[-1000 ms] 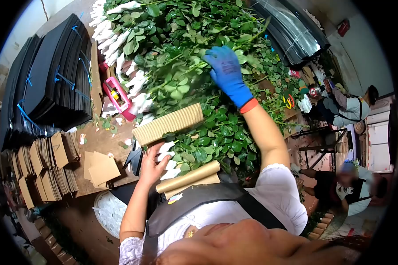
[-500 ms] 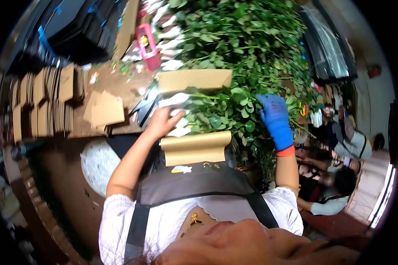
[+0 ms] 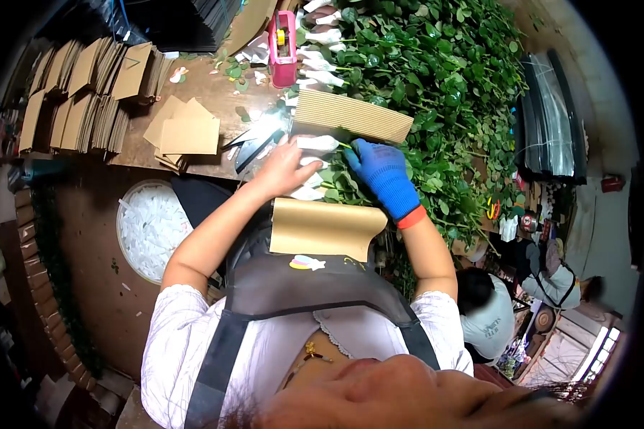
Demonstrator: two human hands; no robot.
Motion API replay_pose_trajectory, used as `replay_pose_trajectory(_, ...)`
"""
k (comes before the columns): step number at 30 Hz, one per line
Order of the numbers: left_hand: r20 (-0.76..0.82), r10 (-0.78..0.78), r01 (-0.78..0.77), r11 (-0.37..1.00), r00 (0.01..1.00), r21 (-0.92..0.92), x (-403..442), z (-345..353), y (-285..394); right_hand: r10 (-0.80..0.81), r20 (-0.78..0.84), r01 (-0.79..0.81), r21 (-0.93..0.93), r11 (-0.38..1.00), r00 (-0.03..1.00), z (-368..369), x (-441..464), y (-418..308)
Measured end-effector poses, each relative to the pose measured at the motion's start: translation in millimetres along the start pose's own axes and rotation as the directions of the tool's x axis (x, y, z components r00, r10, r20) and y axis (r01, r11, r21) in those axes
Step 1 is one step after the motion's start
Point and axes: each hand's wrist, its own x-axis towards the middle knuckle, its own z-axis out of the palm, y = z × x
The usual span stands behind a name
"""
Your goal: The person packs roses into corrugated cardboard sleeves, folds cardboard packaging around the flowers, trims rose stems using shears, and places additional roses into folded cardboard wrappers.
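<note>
A rose with its head in a white sleeve [image 3: 317,144] lies across the work spot, its green stem [image 3: 345,145] pinched in the fingers of my right hand [image 3: 383,171], which wears a blue glove with an orange cuff. At the sleeved heads is my bare left hand [image 3: 285,170], thumb spread away from the fingers; its fingertips are partly hidden beside the sleeve. More white-sleeved heads [image 3: 309,191] sit under and beside that thumb. A corrugated cardboard sheet [image 3: 354,116] stands behind the heads, and a smooth brown flap [image 3: 329,227] curls toward my apron.
Leafy stems [image 3: 436,79] cover the table's right side. Scissors [image 3: 254,149] and loose cardboard pieces [image 3: 189,136] lie left, near stacked cardboard [image 3: 86,93]. A pink holder [image 3: 283,50] stands behind. White scraps fill a round tub [image 3: 154,229] below. Co-workers [image 3: 490,314] are at right.
My right hand has moved left from the leaves to the stem just below a sleeved head. My left hand stays at the heads. The camera view has shifted.
</note>
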Motion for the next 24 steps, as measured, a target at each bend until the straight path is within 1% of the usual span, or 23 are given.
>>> replay_pose_trajectory(1,-0.024,-0.039,0.039,0.999,0.999,0.004,-0.9,1.6,2.8,-0.014,-0.027,0.014,0.009,1.0,1.0,6.4,2.0,0.4)
replay_pose_trajectory(2,-0.168,-0.01,0.008,1.0,0.986,-0.01,0.4,5.8,3.9,-0.027,-0.054,0.028,0.015,0.999,0.998,11.7,2.5,1.9)
replay_pose_trajectory(3,-0.168,-0.074,0.072,0.997,0.983,-0.017,3.6,5.7,5.2,-0.04,-0.08,0.042,0.021,0.999,0.996,12.2,3.1,1.6)
replay_pose_trajectory(5,-0.154,-0.201,0.198,0.98,0.967,-0.032,8.0,3.9,8.0,-0.01,-0.044,0.011,0.037,0.999,0.999,13.0,4.6,0.0)
replay_pose_trajectory(6,-0.228,-0.138,0.132,0.99,0.964,-0.044,9.7,4.9,8.4,0.003,-0.016,-0.003,0.034,0.999,1.0,12.7,5.6,-1.7)
replay_pose_trajectory(7,-0.234,-0.15,0.139,0.988,0.961,-0.063,7.2,4.2,8.7,0.015,0.013,-0.016,0.03,0.999,1.0,11.3,6.4,-4.1)
replay_pose_trajectory(8,-0.209,-0.107,0.104,0.994,0.972,-0.023,2.2,0.3,8.1,0.039,0.054,-0.04,0.028,0.999,0.998,7.5,7.0,-5.5)
replay_pose_trajectory(9,-0.184,-0.065,0.069,0.997,0.981,0.017,-3.9,-4.1,5.7,0.034,0.047,-0.035,0.016,0.999,0.998,8.6,7.9,-4.1)
replay_pose_trajectory(10,-0.344,-0.06,0.032,0.996,0.937,-0.086,-13.4,4.1,-7.2,0.028,0.041,-0.028,0.006,1.0,0.999,11.7,8.7,-2.8)
replay_pose_trajectory(11,-0.492,-0.073,-0.018,0.984,0.868,-0.178,-23.9,11.9,-20.5,0.022,0.038,-0.022,0.0,1.0,0.999,14.5,8.7,-2.5)
replay_pose_trajectory(12,-0.505,-0.088,-0.105,0.934,0.858,-0.341,-26.4,-9.3,-13.0,0.02,0.059,-0.021,0.01,1.0,0.998,12.2,9.2,-2.9)
replay_pose_trajectory(13,-0.566,-0.005,-0.126,0.973,0.825,-0.194,-26.7,-30.4,-4.0,0.017,0.081,-0.019,0.022,1.0,0.997,6.3,9.0,-2.8)
replay_pose_trajectory(14,-0.521,-0.05,-0.023,0.991,0.852,-0.134,-32.7,-34.3,-10.7,0.01,0.102,-0.013,0.032,0.999,0.995,3.1,9.6,-1.9)
replay_pose_trajectory(15,-0.484,-0.098,0.076,0.995,0.869,-0.065,-35.8,-36.5,-17.9,-0.003,0.085,0.001,0.031,1.0,0.996,4.1,10.7,0.1)
replay_pose_trajectory(16,-0.386,-0.291,0.241,0.955,0.875,-0.173,-31.3,-31.3,-22.5,-0.018,0.07,0.016,0.03,0.999,0.997,6.8,9.7,2.0)
replay_pose_trajectory(17,-0.435,-0.266,0.205,0.962,0.86,-0.181,-25.0,-15.3,-33.3,-0.032,0.057,0.031,0.028,0.999,0.998,10.3,9.0,2.4)
replay_pose_trajectory(18,-0.257,-0.403,0.344,0.906,0.878,-0.245,-17.8,-18.8,-21.4,-0.035,0.042,0.035,0.002,0.999,0.998,14.9,10.4,1.4)
replay_pose_trajectory(19,-0.062,-0.516,0.481,0.83,0.854,-0.284,-10.5,-22.2,-10.4,-0.02,0.053,0.022,-0.035,0.999,0.998,15.1,11.1,-1.9)
replay_pose_trajectory(20,-0.104,-0.427,0.4,0.892,0.898,-0.209,-5.3,-15.7,-13.4,-0.003,0.063,0.008,-0.075,0.997,0.998,14.5,11.9,-5.8)
replay_pose_trajectory(21,-0.118,-0.406,0.378,0.902,0.906,-0.207,-2.3,-11.3,-18.5,0.015,0.073,-0.006,-0.118,0.993,0.997,13.5,12.5,-9.1)
replay_pose_trajectory(23,-0.136,-0.366,0.336,0.92,0.921,-0.2,-1.7,-0.4,-27.4,-0.005,0.051,0.014,-0.164,0.986,0.999,13.4,11.5,-11.7)
replay_pose_trajectory(24,-0.175,-0.329,0.277,0.923,0.928,-0.265,-2.0,2.6,-26.3,-0.017,0.044,0.024,-0.173,0.985,0.999,16.0,12.2,-11.0)
